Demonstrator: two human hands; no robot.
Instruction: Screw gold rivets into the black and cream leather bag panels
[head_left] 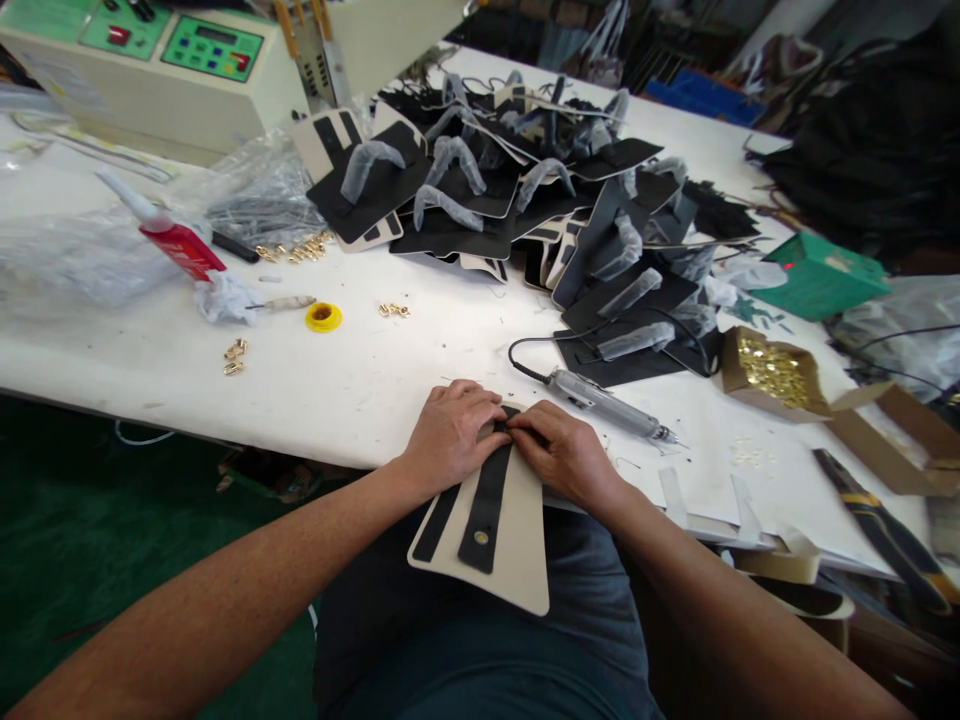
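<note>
A beige panel (520,535) with black strips lies tilted across my lap and against the table edge. One black strip (486,500) carries a small round metal piece (481,538) near its lower end. My left hand (456,432) is closed on the panel's far end, thumb over the strip. Beside it my right hand (562,450) pinches at the top of the same strip; whatever small part sits between its fingertips is hidden. Just beyond my right hand lies a grey electric screwdriver (611,407) with a black cord.
Black panels with plastic-wrapped handles (457,165) are heaped at the back. A box of gold hardware (776,372) and pliers (881,525) lie right. On the left are a red glue bottle (180,245), a yellow ring-shaped container (323,317), small gold pieces (235,355) and a machine (157,80).
</note>
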